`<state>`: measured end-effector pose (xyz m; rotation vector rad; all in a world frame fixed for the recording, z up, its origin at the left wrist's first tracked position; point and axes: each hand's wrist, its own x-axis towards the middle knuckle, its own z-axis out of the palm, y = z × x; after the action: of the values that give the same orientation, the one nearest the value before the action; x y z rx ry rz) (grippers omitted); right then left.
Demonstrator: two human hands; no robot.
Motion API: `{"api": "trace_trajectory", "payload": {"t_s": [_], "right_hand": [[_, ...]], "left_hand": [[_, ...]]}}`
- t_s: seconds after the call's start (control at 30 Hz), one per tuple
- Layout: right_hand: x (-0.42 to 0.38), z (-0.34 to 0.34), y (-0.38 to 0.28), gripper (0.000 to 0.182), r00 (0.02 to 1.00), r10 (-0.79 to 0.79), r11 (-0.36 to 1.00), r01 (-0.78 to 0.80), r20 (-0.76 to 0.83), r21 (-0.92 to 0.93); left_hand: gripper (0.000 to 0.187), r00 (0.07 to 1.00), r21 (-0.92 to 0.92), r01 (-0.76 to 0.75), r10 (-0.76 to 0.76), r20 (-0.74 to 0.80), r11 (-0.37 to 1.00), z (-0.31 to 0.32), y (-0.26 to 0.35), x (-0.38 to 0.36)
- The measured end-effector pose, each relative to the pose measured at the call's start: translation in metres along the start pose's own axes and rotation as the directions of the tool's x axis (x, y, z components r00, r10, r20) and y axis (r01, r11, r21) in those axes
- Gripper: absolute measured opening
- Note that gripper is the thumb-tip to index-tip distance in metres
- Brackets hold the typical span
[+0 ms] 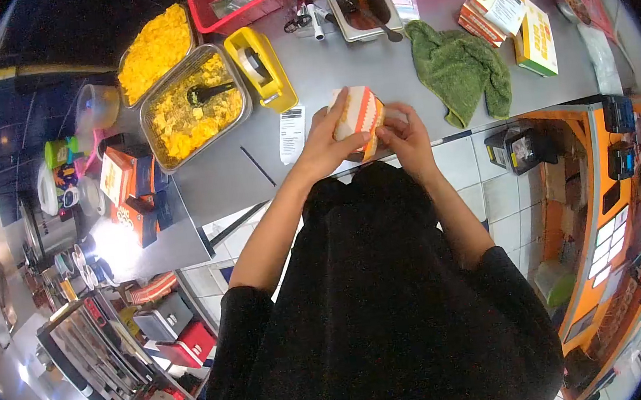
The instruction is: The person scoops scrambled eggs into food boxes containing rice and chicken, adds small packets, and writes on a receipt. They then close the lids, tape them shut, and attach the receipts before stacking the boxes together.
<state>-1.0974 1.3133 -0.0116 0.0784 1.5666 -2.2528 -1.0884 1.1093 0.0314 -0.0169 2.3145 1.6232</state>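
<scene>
Near the counter's front edge, a small red-and-white striped cardboard food box (362, 111) is held between both hands. My left hand (324, 141) is wrapped around its left side, thumb across the front. On the right side, the fingers of my right hand (405, 138) are bent against the box's edge. Whatever is inside the box cannot be made out. Left of my left hand, a printed paper receipt (292, 134) lies flat on the counter. A crumpled green towel (459, 68) rests to the right of my right hand.
Metal trays of yellow food (190, 108) stand at the left, one with a black spoon. Beside them is a yellow tape dispenser (264, 69). A metal sauce pan (361, 4) with a ladle and a red basket (237, 6) stand behind. Printed boxes (534, 37) sit at right.
</scene>
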Motion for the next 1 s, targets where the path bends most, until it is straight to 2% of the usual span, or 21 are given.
{"api": "trace_trajectory", "payload": {"t_s": [0.07, 0.13, 0.17, 0.2, 0.23, 0.27, 0.33, 0.37, 0.43, 0.47, 0.5, 0.57, 0.7, 0.73, 0.8, 0.83, 0.87, 0.9, 0.97, 1.0], "right_hand": [[0.0, 0.006, -0.013, 0.047, 1.0, 0.022, 0.998, -0.022, -0.008, 0.057], [0.007, 0.001, -0.013, 0.048, 0.99, 0.07, 0.997, -0.066, 0.118, -0.037], [0.007, 0.003, -0.011, 0.048, 0.991, 0.066, 0.997, -0.063, 0.118, -0.032], [0.007, 0.004, -0.007, 0.049, 0.992, 0.04, 0.998, -0.034, 0.121, -0.047], [0.008, 0.005, -0.003, 0.05, 0.992, 0.014, 0.998, -0.006, 0.126, -0.063], [0.006, 0.005, 0.003, 0.05, 0.992, 0.012, 0.998, -0.004, 0.128, -0.063], [0.0, 0.01, 0.007, 0.05, 0.997, -0.006, 0.999, 0.01, 0.083, -0.039], [-0.004, 0.011, 0.008, 0.05, 0.995, -0.005, 0.999, 0.008, 0.095, -0.039], [-0.02, 0.022, -0.015, 0.048, 0.911, -0.218, 0.88, 0.339, 0.351, -0.333], [-0.025, 0.037, -0.033, 0.041, 0.906, -0.268, 0.804, 0.398, 0.327, -0.441], [-0.026, 0.037, -0.027, 0.041, 0.907, -0.269, 0.807, 0.396, 0.324, -0.439], [-0.023, 0.032, -0.012, 0.032, 0.941, -0.283, 0.776, 0.337, 0.183, -0.533], [-0.031, 0.048, -0.028, 0.023, 0.959, -0.259, 0.795, 0.278, 0.113, -0.539], [-0.032, 0.051, -0.031, 0.023, 0.96, -0.265, 0.806, 0.273, 0.092, -0.525], [-0.037, 0.052, -0.032, 0.024, 0.96, -0.269, 0.816, 0.272, 0.082, -0.511], [-0.04, 0.049, -0.03, 0.022, 0.984, -0.172, 0.92, 0.178, 0.048, -0.35], [-0.042, 0.048, -0.029, 0.021, 0.997, -0.067, 0.982, 0.072, 0.037, -0.173], [-0.044, 0.046, -0.027, 0.021, 0.996, -0.067, 0.983, 0.076, 0.056, -0.168], [-0.051, 0.042, -0.026, 0.024, 0.976, -0.219, 0.868, 0.197, 0.004, -0.455], [-0.055, 0.043, -0.029, 0.027, 0.977, -0.212, 0.803, 0.162, -0.02, -0.574]], "left_hand": [[0.092, 0.999, -0.044, -0.013, 0.012, -0.033, 0.999, -0.001, 0.005, -0.003], [0.087, 0.997, -0.348, -0.067, 0.048, -0.064, 0.935, -0.002, 0.012, -0.004], [0.087, 0.997, -0.343, -0.068, 0.049, -0.063, 0.937, -0.004, 0.015, -0.006], [0.086, 1.0, -0.098, 0.009, -0.011, -0.014, 0.995, -0.007, 0.018, -0.008], [0.085, 0.997, 0.156, 0.077, -0.08, 0.015, 0.985, -0.009, 0.019, -0.009], [0.085, 0.997, 0.157, 0.076, -0.079, 0.013, 0.985, -0.009, 0.017, -0.007], [0.084, 0.993, -0.236, 0.114, -0.119, -0.009, 0.965, -0.01, 0.017, -0.003], [0.084, 0.992, -0.237, 0.113, -0.121, -0.021, 0.965, -0.011, 0.018, -0.004], [0.085, 0.963, -0.563, 0.129, -0.238, -0.124, 0.816, -0.016, 0.041, -0.01], [0.083, 0.961, -0.552, 0.144, -0.248, -0.119, 0.821, -0.017, 0.034, -0.009], [0.083, 0.961, -0.549, 0.147, -0.25, -0.117, 0.823, -0.017, 0.032, -0.012], [0.083, 0.981, -0.525, 0.134, -0.188, -0.052, 0.841, -0.015, 0.031, -0.016], [0.082, 0.98, -0.618, 0.141, -0.198, -0.023, 0.773, -0.018, 0.04, -0.025], [0.082, 0.981, -0.619, 0.14, -0.195, -0.021, 0.773, -0.016, 0.035, -0.025], [0.083, 0.987, -0.338, 0.023, -0.076, -0.145, 0.941, -0.008, 0.029, -0.026], [0.083, 0.984, -0.338, 0.019, -0.077, -0.159, 0.941, -0.008, 0.032, -0.03], [0.083, 0.989, -0.199, 0.027, -0.055, -0.137, 0.98, -0.009, 0.036, -0.035], [0.082, 0.993, -0.055, 0.035, -0.041, -0.113, 0.998, -0.01, 0.042, -0.039], [0.082, 0.993, 0.012, 0.013, -0.012, -0.116, 1.0, -0.01, 0.043, -0.04], [0.081, 0.996, -0.183, 0.012, -0.029, -0.087, 0.983, -0.009, 0.043, -0.041]]}}
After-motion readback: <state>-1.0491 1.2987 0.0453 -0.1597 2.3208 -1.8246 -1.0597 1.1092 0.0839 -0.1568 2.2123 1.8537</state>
